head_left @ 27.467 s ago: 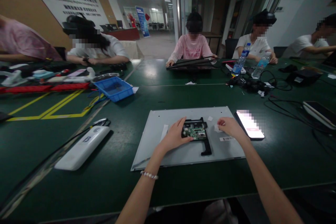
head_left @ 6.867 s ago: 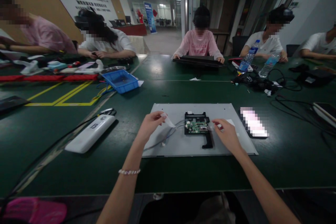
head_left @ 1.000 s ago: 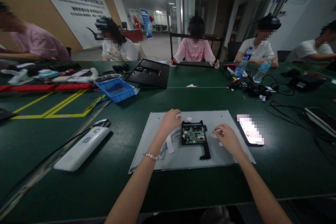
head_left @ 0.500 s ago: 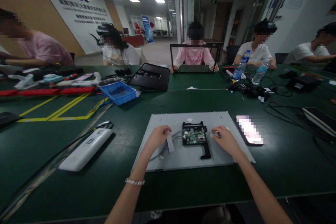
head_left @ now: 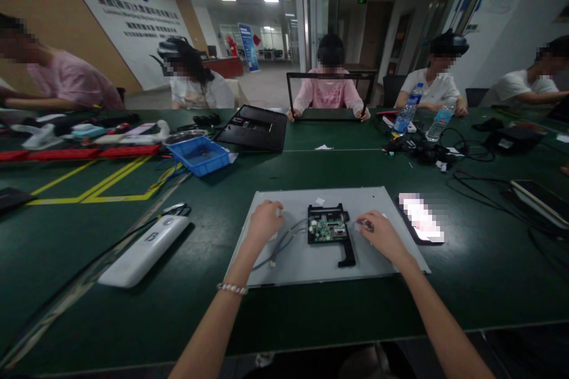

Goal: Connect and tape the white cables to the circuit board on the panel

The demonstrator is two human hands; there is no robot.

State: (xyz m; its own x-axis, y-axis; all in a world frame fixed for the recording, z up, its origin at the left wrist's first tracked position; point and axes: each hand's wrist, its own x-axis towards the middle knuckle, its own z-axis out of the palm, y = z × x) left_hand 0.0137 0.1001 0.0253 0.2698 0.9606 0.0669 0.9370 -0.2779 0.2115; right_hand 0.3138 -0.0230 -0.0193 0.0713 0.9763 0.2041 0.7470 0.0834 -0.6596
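Observation:
A thin grey-white panel (head_left: 302, 269) lies flat on the table before me. On its middle sits a green circuit board (head_left: 326, 230) in a black bracket (head_left: 348, 254), with grey cables (head_left: 284, 241) running out to the left. Over the panel's left part is my left hand (head_left: 264, 222), fingers closed; bits of a white strip (head_left: 278, 212) show at its fingertips, the remainder mostly hidden by the hand. To the right of the board, my right hand (head_left: 379, 234) is pinched around something small and pale that I cannot make out.
A phone (head_left: 420, 218) lies right of the panel, a white power bank (head_left: 146, 249) with a cable to the left. Farther back are a blue tray (head_left: 202, 157), a black cover (head_left: 253, 128) and two bottles (head_left: 440, 119). Across the table a person holds a black frame (head_left: 331, 76).
My left hand has moved a little left and up, turning so that the white strip that hung from its fingers is now mostly hidden. My right hand has stayed in place.

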